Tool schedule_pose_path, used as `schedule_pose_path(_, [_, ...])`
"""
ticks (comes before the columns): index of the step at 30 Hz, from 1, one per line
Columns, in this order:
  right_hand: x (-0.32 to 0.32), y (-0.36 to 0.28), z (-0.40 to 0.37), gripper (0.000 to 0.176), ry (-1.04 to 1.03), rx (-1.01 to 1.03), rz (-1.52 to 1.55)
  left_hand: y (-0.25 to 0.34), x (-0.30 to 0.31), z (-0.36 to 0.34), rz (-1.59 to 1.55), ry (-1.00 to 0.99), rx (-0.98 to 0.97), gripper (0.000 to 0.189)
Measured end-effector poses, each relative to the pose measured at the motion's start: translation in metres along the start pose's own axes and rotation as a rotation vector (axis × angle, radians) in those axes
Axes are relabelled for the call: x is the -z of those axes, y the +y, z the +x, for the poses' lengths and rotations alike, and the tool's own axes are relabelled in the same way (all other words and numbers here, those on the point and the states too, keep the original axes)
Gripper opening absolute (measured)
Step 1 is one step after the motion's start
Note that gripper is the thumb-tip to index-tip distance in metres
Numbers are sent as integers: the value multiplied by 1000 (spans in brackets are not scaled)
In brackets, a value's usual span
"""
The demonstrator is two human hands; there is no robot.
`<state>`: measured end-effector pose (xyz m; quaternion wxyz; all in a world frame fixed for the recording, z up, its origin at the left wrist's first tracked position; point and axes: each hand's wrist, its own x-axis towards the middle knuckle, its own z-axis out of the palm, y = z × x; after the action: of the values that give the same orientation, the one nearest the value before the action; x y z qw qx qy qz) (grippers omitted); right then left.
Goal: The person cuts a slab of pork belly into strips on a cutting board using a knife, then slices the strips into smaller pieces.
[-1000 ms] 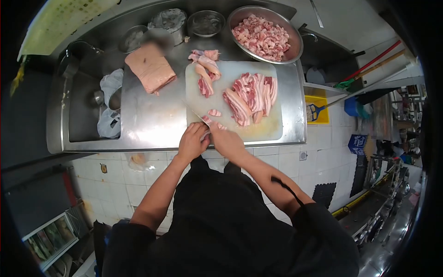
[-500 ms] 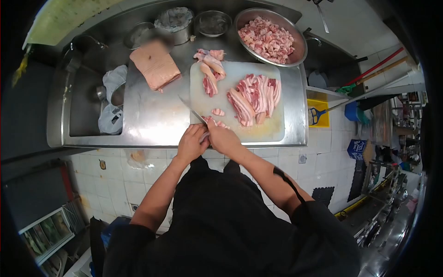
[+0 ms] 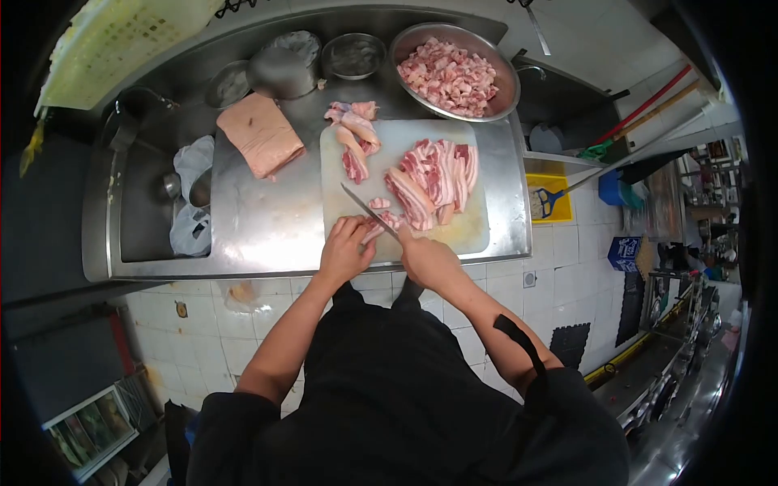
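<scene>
My right hand [image 3: 428,261] is closed round the handle of a knife [image 3: 365,206], whose blade points up and to the left over the cutting board [image 3: 476,239]. Under my left hand [image 3: 348,251], at the board's front edge, the curled fingers hold down a strip of pork [image 3: 375,230] beside the blade. A small cut piece of pork [image 3: 379,203] lies just beyond the knife. Pork belly slices [image 3: 433,178] are heaped on the right of the board. More strips of pork [image 3: 355,142] rest across its upper left corner.
A large slab of pork [image 3: 259,134] sits on the steel counter [image 3: 267,219] to the left. Behind the board stands a wide metal bowl of cut meat [image 3: 454,77], with smaller bowls beside it. A sink [image 3: 146,219] holding plastic bags is at far left.
The knife and my right hand have moved right, apart from my left hand. The blade now lies across the strip of pork. The camera view has shifted slightly.
</scene>
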<state>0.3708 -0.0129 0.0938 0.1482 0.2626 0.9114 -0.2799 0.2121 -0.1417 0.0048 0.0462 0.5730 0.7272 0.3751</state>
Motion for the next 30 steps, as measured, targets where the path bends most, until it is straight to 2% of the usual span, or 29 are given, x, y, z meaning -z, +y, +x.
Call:
schedule_pose_path(4, [-15, -4, -13, 26, -74, -41, -69, -14, -2, -6, -39, -67, 1, 25])
schedule_pose_path(6, [-52, 4, 10, 26, 47, 5, 2, -13, -2, -8, -56, -86, -2, 25])
schedule_pose_path(7, [-55, 2, 27, 26, 38, 6, 0, -15, -1, -10, -59, -85, 7, 25])
schedule_pose_path(9, [-44, -5, 71, 29, 88, 122, 10, -26, 4, -4, -61, -75, 19, 29])
schedule_pose_path(13, [-28, -4, 65, 29, 151, 166, 6, -20, 13, -8, -38, -54, -4, 31])
schedule_pose_path(17, [-6, -4, 10, 29, -49, 58, 21, -12, 6, -21, 21, 22, -15, 28])
schedule_pose_path(22, [-16, -9, 1, 29, -206, -5, -49, -20, -2, -23, -25, 22, 33, 24])
schedule_pose_path(27, [-33, -22, 67, 29, 16, 131, 126, -24, 0, -18, -9, -9, 61, 23])
schedule_pose_path(30, [-28, -20, 72, 29, 31, 118, 157, -24, 6, -17, -1, -47, 7, 24])
